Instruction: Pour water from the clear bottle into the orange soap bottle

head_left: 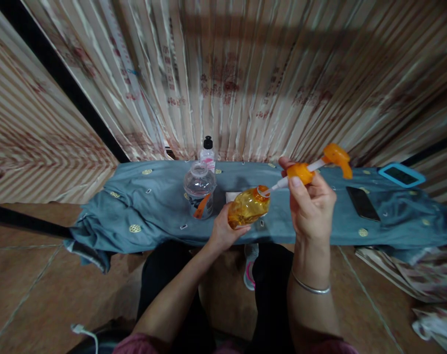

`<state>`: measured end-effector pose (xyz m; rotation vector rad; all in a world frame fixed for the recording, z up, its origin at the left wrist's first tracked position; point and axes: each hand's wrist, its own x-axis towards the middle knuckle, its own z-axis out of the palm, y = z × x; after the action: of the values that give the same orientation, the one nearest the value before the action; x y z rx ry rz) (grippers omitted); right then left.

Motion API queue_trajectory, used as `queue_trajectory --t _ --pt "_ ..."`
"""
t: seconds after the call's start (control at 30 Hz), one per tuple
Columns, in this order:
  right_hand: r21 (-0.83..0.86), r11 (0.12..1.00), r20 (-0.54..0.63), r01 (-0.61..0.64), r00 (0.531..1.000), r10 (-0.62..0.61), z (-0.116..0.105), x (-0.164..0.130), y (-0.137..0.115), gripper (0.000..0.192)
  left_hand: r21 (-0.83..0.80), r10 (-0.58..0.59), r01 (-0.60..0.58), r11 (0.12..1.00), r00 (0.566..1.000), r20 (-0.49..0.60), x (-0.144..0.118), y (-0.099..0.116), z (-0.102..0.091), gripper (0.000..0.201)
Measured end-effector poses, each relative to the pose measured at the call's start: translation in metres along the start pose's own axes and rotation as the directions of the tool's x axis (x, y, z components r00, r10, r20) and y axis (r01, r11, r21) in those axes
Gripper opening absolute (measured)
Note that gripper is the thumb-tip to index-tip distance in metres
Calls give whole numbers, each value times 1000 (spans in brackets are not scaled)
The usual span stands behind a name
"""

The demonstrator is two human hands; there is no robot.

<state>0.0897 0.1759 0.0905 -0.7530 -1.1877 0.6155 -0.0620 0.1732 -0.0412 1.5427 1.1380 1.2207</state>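
In the head view, an amber plastic bottle (248,209) is held in the left hand (223,228) near the front edge of the patterned blue-grey cloth (160,228). The fingers are closed around its lower part, so the neck is left uncovered, and it is tilted with its mouth toward the right hand (310,204); the tilt seemingly lets the opening be met at a slant.

By the right hand, an orange pump dispenser (300,173) is gripped at its collar, pinched between thumb and fingers with no visible gap. Held there, the spout end is left free on the upper right, and the white dip tube (280,185) is probably kept steady as it is pointed down at the bottle's mouth. Whether the tube's tip lies inside the neck or just in front of it cannot be told.

To the left of the amber bottle, a clear plastic bottle (200,189) is stood upright with its mouth uncapped, and behind it a small black-capped bottle (207,152); both are apart from the hands. On the right, a dark smartphone (362,203) and a blue-framed tablet (401,175) are laid flat, presumably out of the way.
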Motion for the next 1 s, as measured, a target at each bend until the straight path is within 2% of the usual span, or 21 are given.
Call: queue_trajectory --t 0.27,0.47,0.57,0.7,0.8,0.87,1.0 --pt "-10 1000 -106 5 994 -6 -1 0 -10 18 -47 -30 30 998 999 14 0 1 0 69" --pt "-109 994 -99 -9 995 -2 -2 2 -12 17 -16 -27 27 1000 1000 6 1 6 -1 68" --pt "-92 996 -107 16 994 -26 -1 12 -19 18 14 -27 27 1000 1000 4 1 4 -1 68" --pt "-30 996 -140 88 986 -91 -3 43 -37 24 14 19 -20 1000 1000 6 2 -1 0 69" --pt "-1 990 -177 140 975 -138 -13 72 -55 34 22 36 -36 999 999 2 3 -3 0 68" --pt "8 988 -209 151 967 -146 -26 88 -67 33 32 36 -35 999 999 -7 3 -4 0 69" --pt "-15 996 -260 86 962 -87 -61 108 -82 37 36 39 -38 999 999 -11 3 -6 0 68"
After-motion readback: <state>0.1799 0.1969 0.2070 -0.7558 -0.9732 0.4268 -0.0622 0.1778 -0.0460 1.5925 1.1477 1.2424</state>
